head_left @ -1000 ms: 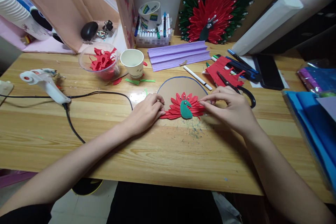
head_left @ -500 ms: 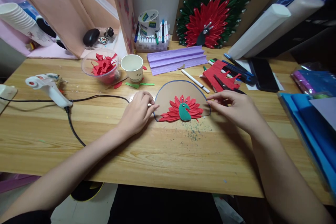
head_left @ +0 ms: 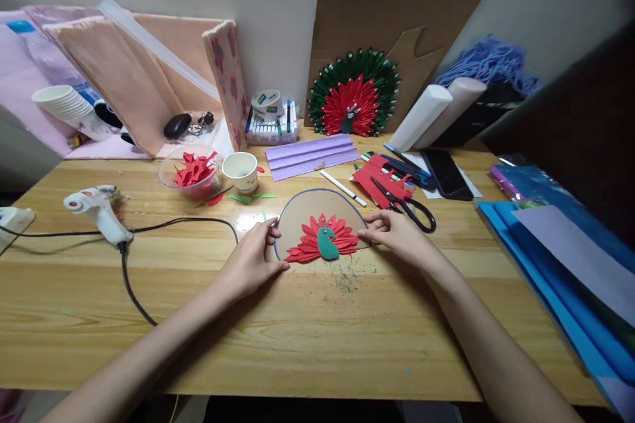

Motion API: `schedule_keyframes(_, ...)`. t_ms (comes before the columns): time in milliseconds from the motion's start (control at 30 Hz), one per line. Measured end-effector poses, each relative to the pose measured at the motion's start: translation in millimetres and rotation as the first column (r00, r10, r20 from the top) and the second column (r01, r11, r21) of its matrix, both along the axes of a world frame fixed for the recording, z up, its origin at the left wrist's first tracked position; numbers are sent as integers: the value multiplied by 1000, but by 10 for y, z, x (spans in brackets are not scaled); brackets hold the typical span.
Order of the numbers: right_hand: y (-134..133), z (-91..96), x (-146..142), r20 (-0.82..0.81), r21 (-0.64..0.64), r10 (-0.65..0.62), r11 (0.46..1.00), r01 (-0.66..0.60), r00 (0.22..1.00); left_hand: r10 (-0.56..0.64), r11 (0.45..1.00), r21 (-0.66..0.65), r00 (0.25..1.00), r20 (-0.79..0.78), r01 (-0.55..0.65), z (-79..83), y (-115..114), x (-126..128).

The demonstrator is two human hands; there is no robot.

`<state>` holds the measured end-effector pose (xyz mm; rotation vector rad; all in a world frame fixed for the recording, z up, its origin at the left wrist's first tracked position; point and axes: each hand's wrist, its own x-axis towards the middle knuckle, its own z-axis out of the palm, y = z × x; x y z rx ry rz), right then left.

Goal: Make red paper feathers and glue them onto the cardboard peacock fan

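Observation:
A half-round cardboard piece [head_left: 296,219] with a blue-edged curve lies on the wooden table before me. Layered red paper petals [head_left: 305,244] fan out over its lower part, around a green peacock body [head_left: 327,243] with a small eye. At the cardboard's left side, my left hand [head_left: 255,251] holds the edge, thumb by the lower corner and curled fingers higher up. My right hand [head_left: 397,232] pinches the right edge between thumb and fingers. Just beyond it, black-handled scissors [head_left: 419,211] rest partly on cut red paper [head_left: 372,178].
A white glue gun [head_left: 102,211] with a black cord lies left. Behind are a tub of red scraps [head_left: 191,172], a paper cup [head_left: 241,170], purple crepe paper [head_left: 312,155] and a white marker [head_left: 342,187]. A finished peacock [head_left: 352,96] leans at the back; blue sheets [head_left: 546,277] lie right.
My view has tilted up and shifted, showing more wall. The left thumb has moved down to the cardboard's lower corner, with the fingers spread higher. My right hand still pinches the right edge.

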<state>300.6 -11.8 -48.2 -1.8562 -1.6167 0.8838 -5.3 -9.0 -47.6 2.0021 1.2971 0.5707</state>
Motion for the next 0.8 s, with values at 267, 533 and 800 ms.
schedule_keyframes(267, 62, -49, -37, -167, -158, -138, 981, 111, 976, 239, 948, -248, 961, 137, -201, 24, 30, 26)
schedule_keyframes(533, 103, -45, -91, -332, -162, -152, 981, 102, 931, 378, 830, -535, 866, 327, -160, 119, 291, 81)
schedule_keyframes(800, 172, 107, 203, -232, 15, -96, 995, 102, 968, 365, 897, -351, 898, 244, -269, 96, 611, 117)
